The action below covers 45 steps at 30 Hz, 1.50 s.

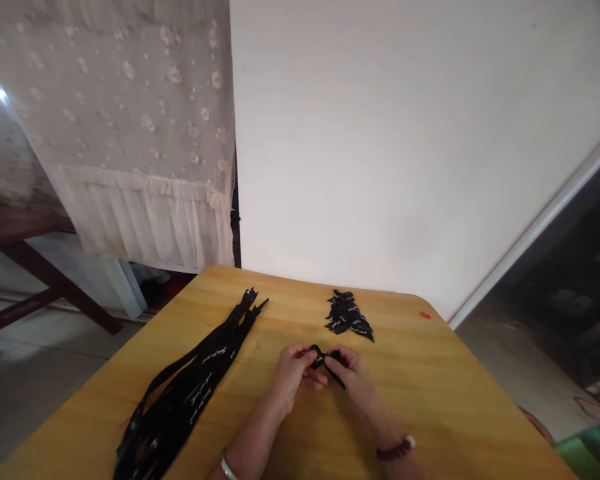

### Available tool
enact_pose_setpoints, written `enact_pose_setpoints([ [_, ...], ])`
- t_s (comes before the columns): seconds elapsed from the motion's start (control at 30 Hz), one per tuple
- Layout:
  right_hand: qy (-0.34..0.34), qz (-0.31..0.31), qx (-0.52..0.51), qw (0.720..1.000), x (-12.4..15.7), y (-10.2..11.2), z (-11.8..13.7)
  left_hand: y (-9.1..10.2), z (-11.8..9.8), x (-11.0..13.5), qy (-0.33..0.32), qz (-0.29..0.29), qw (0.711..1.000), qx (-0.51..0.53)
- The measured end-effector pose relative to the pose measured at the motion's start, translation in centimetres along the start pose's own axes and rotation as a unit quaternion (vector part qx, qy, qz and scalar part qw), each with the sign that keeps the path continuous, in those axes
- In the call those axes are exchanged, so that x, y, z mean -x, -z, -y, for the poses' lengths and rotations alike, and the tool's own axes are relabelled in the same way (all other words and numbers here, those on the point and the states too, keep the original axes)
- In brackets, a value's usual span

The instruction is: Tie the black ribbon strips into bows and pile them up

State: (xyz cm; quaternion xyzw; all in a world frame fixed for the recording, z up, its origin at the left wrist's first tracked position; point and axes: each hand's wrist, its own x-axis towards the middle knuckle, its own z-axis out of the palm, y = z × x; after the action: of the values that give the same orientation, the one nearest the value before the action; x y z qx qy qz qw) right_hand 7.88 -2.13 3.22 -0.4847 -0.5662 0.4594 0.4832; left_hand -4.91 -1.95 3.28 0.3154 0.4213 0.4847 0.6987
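Between my two hands is a black ribbon with white print, looped into a bow shape. My left hand pinches its left loop between thumb and finger, the other fingers curled below. On the other side my right hand grips the right part, and a tail of ribbon hangs under it. Just beyond my hands lies a small pile of black ribbon bows with white lettering. To the left a long bundle of black printed ribbon strips stretches along the table.
The wooden table has rounded far corners. A small red object lies near its far right corner. Behind stands a white panel, with a lace curtain to its left. Dark wooden furniture is at far left.
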Motion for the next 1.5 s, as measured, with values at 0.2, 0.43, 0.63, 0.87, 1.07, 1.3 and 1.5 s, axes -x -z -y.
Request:
enact_pose_setpoints([
  [0.2, 0.037, -0.053, 0.037, 0.997, -0.3, 0.3, -0.1, 0.0, -0.6, 0.0, -0.037, -0.079, 0.996, 0.013],
  [0.43, 0.021, -0.013, 0.01, 1.0, -0.1, -0.3, 0.3, -0.3, 0.3, 0.0, -0.003, 0.02, 0.999, 0.044],
  [0.63, 0.004, -0.025, -0.036, 0.999, -0.3, -0.7, -0.7, -0.3, 1.1, -0.2, -0.013, 0.012, 0.997, 0.08],
  [0.87, -0.002, 0.018, -0.039, 0.999, 0.1, -0.7, 0.2, -0.2, 0.8, -0.4, -0.028, -0.007, 0.994, 0.109],
  [1.07, -0.026, 0.054, -0.023, 0.998, 0.2, -0.6, -0.1, 0.0, 0.6, -0.5, -0.055, -0.013, 0.995, 0.086],
  [1.3, 0.042, 0.009, 0.155, 0.987, 0.3, -0.7, -1.0, 0.0, 0.3, -0.2, -0.016, -0.062, 0.997, 0.036],
  [1.5, 0.109, -0.016, 0.261, 0.959, 0.3, -0.8, -2.2, 0.1, 0.2, -0.3, 0.039, -0.024, 0.993, 0.112],
])
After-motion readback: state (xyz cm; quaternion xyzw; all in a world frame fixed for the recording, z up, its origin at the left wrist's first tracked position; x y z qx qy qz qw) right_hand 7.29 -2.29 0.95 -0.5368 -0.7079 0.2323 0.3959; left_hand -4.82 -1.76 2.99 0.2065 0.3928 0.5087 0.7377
